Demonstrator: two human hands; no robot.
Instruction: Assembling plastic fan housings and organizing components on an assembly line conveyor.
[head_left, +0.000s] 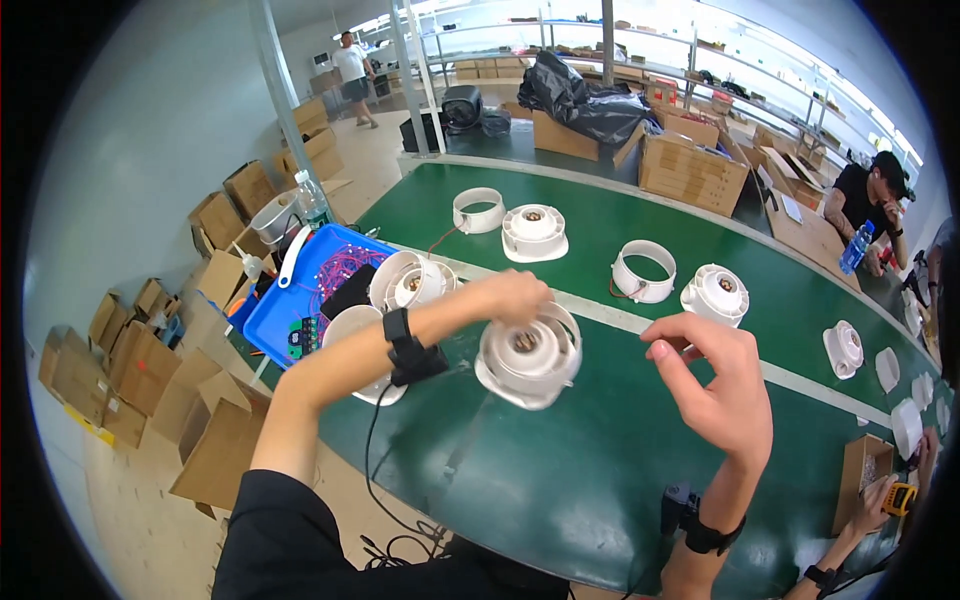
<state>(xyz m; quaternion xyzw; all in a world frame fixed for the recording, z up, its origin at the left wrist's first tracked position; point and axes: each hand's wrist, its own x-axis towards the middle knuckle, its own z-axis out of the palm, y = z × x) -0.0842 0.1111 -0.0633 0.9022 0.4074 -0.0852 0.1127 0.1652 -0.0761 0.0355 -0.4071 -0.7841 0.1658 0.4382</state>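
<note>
My left hand (512, 297) reaches across to a white plastic ring (568, 335), its fingers closed at the rim and slightly smeared by motion. The ring sits over a round white fan-like housing (522, 385) with a copper-coloured centre, which rests on the green table. Part of the ring is hidden behind my fingers. My right hand (718, 385) hovers above the table to the right of the housing, fingers loosely curled, thumb near the index finger, with nothing visible in it. Beside my left forearm stand another white housing with a ring (408, 283) and a partly covered white ring (350, 325).
A blue tray (275, 320) holds red wires and green circuit boards. Farther back are white rings (643, 272) and housings (534, 232). Cardboard boxes (692, 172) stand behind the table. At the right, a co-worker's hand (872, 503) holds a yellow tool (900, 498).
</note>
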